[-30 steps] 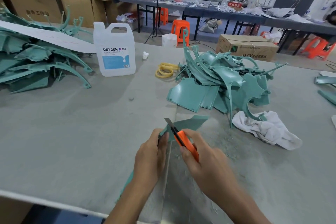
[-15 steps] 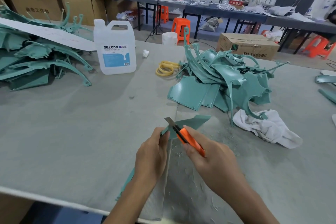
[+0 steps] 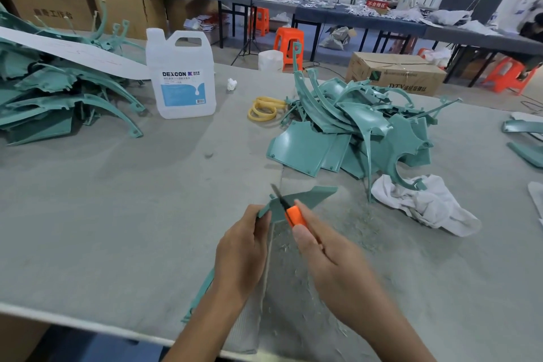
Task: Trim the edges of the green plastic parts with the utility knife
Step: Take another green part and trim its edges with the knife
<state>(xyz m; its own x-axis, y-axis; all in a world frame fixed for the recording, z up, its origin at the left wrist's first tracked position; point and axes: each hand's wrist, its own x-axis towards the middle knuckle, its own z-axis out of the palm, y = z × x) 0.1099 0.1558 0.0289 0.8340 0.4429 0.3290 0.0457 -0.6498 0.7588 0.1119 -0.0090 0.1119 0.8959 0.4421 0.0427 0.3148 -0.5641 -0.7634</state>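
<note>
1. left hand (image 3: pixel 241 247): fingers curled round the green part (image 3: pixel 311 195), thumb on the near face, gripping it around mid-length. part held just above the table (image 3: pixel 117 214), in front of the body.
2. right hand (image 3: pixel 326 256): fingers wrapped round the orange handle of the knife (image 3: pixel 295 216), forefinger laid along the top. the blade (image 3: pixel 276 189) is out and points up and away from the person, leaning left.
3. key relation: the part's long axis runs from low left, near the table's front edge, up to a pointed end at far right. the pointed end sticks out past the left fingertips, and the blade crosses the part's upper edge there, just beside the left thumb. the right hand is the nearer one to the free end.
4. judgement: mid-trim on this piece. a stroke along the edge toward the pointed end would carry the blade off from the left thumb. a stroke the other way would run onto it.
5. cannot tell whether the blade is biting the edge or only lying on it.
6. pale shavings (image 3: pixel 296 247) lie on the table under both hands.
7. pile of green parts (image 3: pixel 358 132) is farther back on the right, with a white rag (image 3: pixel 423 203) at its near side. a second heap (image 3: pixel 53 97) is at far left, beside a white jug (image 3: pixel 182 76). which is trimmed stock i cannot tell.
</note>
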